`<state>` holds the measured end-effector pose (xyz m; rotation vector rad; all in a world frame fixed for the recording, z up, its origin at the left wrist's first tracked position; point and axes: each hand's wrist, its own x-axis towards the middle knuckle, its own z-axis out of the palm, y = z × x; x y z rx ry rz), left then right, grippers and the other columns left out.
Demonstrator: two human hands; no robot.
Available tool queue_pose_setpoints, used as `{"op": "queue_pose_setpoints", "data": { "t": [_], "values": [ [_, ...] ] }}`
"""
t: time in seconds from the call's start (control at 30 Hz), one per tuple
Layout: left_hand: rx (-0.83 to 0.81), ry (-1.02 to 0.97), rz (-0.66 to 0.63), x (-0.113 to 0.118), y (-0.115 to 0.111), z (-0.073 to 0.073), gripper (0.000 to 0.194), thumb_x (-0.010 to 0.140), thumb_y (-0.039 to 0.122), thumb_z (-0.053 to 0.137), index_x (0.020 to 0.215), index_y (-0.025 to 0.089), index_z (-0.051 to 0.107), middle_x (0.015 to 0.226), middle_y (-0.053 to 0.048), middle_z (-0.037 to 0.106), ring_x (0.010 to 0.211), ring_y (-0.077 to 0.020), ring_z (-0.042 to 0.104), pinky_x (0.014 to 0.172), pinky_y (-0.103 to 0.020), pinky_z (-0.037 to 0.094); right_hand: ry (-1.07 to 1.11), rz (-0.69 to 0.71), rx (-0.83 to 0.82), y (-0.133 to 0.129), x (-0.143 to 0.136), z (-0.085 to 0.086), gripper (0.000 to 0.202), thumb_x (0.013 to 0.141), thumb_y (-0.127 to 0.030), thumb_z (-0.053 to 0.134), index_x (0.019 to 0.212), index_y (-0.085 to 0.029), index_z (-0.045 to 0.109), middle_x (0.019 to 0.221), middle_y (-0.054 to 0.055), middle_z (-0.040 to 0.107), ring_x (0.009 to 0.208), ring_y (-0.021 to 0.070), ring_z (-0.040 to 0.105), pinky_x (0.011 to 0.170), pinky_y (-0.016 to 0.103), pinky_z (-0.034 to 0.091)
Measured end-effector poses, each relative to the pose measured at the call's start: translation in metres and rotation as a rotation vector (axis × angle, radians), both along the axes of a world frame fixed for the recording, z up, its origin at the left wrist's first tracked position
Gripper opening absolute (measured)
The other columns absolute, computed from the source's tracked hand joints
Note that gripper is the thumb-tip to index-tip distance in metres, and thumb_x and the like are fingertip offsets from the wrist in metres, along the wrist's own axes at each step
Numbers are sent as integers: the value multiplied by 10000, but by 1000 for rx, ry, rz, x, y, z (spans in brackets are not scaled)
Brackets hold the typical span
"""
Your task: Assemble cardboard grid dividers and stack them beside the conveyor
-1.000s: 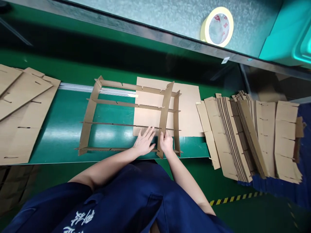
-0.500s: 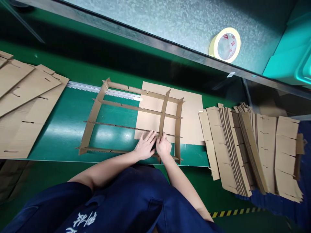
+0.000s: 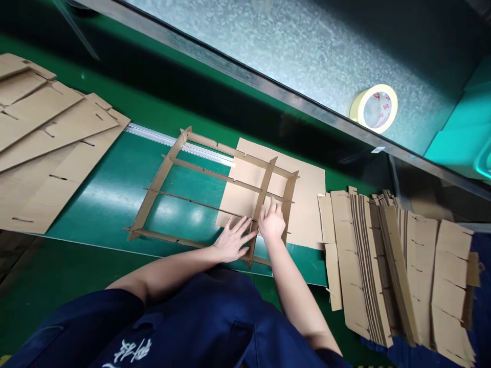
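Note:
A grid of slotted cardboard strips [image 3: 156,180] stands on the green table, its right part over a flat cardboard sheet [image 3: 308,204]. My left hand [image 3: 231,242], fingers spread, rests at the lower middle of the grid, its fingertips by the inner cross strip [image 3: 263,197]. Just right of that strip is my right hand [image 3: 272,223], its fingers bent and close together over a lengthwise strip; what they grip, if anything, is hidden beneath them.
Slotted cardboard sheets [image 3: 71,158] overlap at the left. Cardboard strips [image 3: 345,266] are stacked at the right. Above, a metal shelf [image 3: 268,51] carries a tape roll [image 3: 392,110] and a teal bin [image 3: 460,145]. A metal rail [image 3: 149,135] lies behind the grid.
My right hand has shifted right and a little up the grid, away from my left hand. My left hand stays low beside the inner cross strip. The view has tilted.

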<state>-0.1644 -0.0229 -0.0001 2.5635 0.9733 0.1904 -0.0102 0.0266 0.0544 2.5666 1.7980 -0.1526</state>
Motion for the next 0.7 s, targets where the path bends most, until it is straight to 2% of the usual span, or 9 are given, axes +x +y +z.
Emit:
{"op": "queue_pose_setpoints", "data": {
  "t": [0.07, 0.13, 0.23, 0.33, 0.5, 0.6, 0.7],
  "values": [
    [-6, -11, -6, 0, 1, 1, 600, 889, 505, 438, 1453, 359, 299, 1579, -91, 130, 1438, -341, 101, 1071, -661, 146, -28, 108, 56, 34, 7, -3, 571, 964, -344, 262, 1499, -157, 197, 1489, 157, 333, 1288, 268, 407, 976, 409, 406],
    [-10, -23, -17, -1, 3, 2, 590, 898, 505, 422, 1456, 369, 286, 1580, -97, 116, 1438, -338, 102, 1062, -667, 154, -48, 180, 4, 64, 13, -12, 576, 937, -253, 268, 1500, -151, 196, 1555, 117, 201, 1389, 258, 242, 1034, 452, 347],
    [-10, -42, -24, -1, 4, 2, 590, 906, 497, 404, 1464, 365, 263, 1579, -103, 120, 1442, -324, 98, 1060, -667, 152, -79, 171, -88, 89, 18, -30, 616, 874, -131, 268, 1489, -122, 233, 1579, 90, 107, 1430, 236, 123, 1065, 470, 299],
    [-8, -55, -4, -2, 4, 0, 596, 899, 497, 416, 1462, 357, 278, 1578, -95, 134, 1441, -322, 106, 1074, -660, 121, -68, 182, -87, 91, 19, -42, 622, 875, -138, 252, 1494, -92, 201, 1584, 94, 52, 1438, 204, 79, 1099, 436, 254],
    [-28, -82, -4, -1, 4, -3, 622, 886, 484, 452, 1464, 327, 282, 1576, -125, 116, 1446, -314, 80, 1077, -661, 84, -26, 230, -95, 83, 16, -50, 636, 965, -432, 159, 1507, -101, 129, 1581, 119, 24, 1438, 216, 60, 1125, 473, 190],
    [-26, -81, -16, -1, 6, -3, 620, 878, 485, 467, 1455, 326, 302, 1574, -129, 118, 1449, -308, 71, 1072, -665, 97, -41, 236, -118, 85, 16, -48, 687, 955, -530, 155, 1508, -122, 147, 1582, 112, -2, 1438, 227, 63, 1130, 494, 164],
    [-9, -64, 5, 0, 4, 0, 609, 878, 492, 462, 1447, 330, 319, 1573, -117, 136, 1445, -314, 96, 1070, -662, 130, 42, 229, -169, 88, 18, -37, 673, 949, -551, 173, 1510, -179, 169, 1584, 94, 22, 1442, 229, 56, 1127, 508, 168]
  ]
}}
